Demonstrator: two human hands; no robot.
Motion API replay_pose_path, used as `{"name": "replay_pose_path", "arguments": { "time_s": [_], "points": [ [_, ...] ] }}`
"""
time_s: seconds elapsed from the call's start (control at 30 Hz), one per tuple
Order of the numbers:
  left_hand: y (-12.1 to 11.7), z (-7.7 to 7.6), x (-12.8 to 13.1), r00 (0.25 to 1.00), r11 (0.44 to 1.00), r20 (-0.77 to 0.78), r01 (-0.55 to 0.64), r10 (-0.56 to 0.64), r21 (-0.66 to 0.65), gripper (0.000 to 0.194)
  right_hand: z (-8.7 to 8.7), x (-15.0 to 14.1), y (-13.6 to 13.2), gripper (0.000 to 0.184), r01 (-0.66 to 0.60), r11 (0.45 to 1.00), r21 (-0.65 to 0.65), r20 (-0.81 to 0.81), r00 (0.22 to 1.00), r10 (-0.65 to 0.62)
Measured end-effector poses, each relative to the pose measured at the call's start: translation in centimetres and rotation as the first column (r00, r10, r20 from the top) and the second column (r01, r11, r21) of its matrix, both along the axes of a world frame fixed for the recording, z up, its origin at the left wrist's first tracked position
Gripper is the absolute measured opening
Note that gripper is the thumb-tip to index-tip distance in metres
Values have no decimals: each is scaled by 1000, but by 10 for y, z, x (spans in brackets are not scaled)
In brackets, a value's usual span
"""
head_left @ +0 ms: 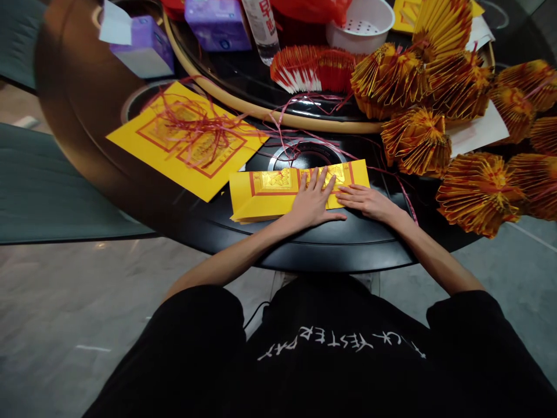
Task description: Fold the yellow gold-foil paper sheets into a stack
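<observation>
Both grips wide, fingers spread flat: left hand (311,203) and right hand (368,203) press folded yellow joss paper (270,194) at 12 o'clock on black surface (304,255). Step looks like creasing; fold calls for even pressure. Pleated paper fans (478,194) at 2 o'clock, flat yellow sheet (174,142) at 10 o'clock.

From here I see a round, glossy black desk (339,249) bearing a raised glass turntable with a tan rim (278,113). On the desk lie a flat yellow paper sheet with red borders (187,139), a folded yellow-and-gold paper bundle (261,194), pleated yellow-and-red paper fans (476,194) and loose thin red string (261,130).
</observation>
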State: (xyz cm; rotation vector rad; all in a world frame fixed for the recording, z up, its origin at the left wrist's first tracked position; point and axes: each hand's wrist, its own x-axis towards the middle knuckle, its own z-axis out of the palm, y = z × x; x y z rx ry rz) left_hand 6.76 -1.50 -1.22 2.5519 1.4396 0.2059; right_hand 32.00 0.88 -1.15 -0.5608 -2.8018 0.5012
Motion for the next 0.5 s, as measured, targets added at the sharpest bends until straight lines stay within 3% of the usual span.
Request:
{"name": "replay_pose_path", "arguments": {
  "time_s": [0.37,0.5],
  "points": [
    [-2,2,2,999,1000,-37,3,-3,6,117,-3,-1,0,51,-5,999,53,13,1000,5],
    [-3,5,2,1000,1000,-25,6,-6,12,103,0,-2,-2,51,2,998,62,34,999,-4]
  ]
}}
